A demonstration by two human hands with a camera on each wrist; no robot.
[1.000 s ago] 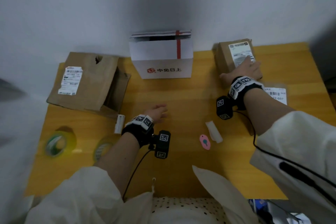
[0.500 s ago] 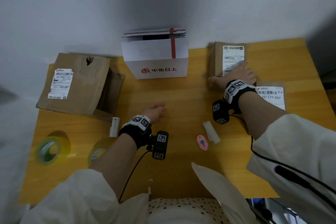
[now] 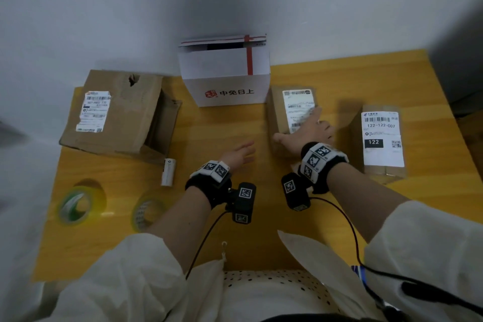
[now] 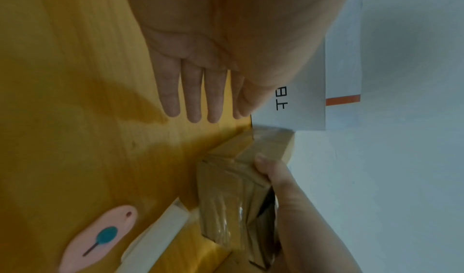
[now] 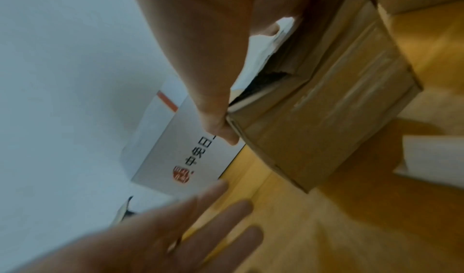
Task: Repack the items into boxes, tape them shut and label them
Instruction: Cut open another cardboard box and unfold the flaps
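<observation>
A small brown box (image 3: 277, 117) with a white shipping label lies beside the white printed box (image 3: 224, 78) at the table's back. My right hand (image 3: 305, 131) lies over its top and grips it, with the thumb (image 4: 271, 170) against the near end. The right wrist view shows the box (image 5: 326, 108) taped along its side, its near flap gaping. To the left of that box my left hand (image 3: 239, 155) hovers flat and holds nothing, fingers (image 4: 191, 90) straight. A second labelled brown box (image 3: 379, 138) stands to the right.
A large brown box (image 3: 117, 112) lies open on its side at the back left. Two tape rolls (image 3: 78, 205) (image 3: 149, 213) and a small white roll (image 3: 168, 171) lie at the front left. A pink cutter (image 4: 100, 237) and a white strip (image 4: 160, 235) lie near the small box.
My right hand has slid the small brown box left and nearer, up beside the white box. The left hand has reached slightly forward. My view has shifted, so the right-hand box shows fully.
</observation>
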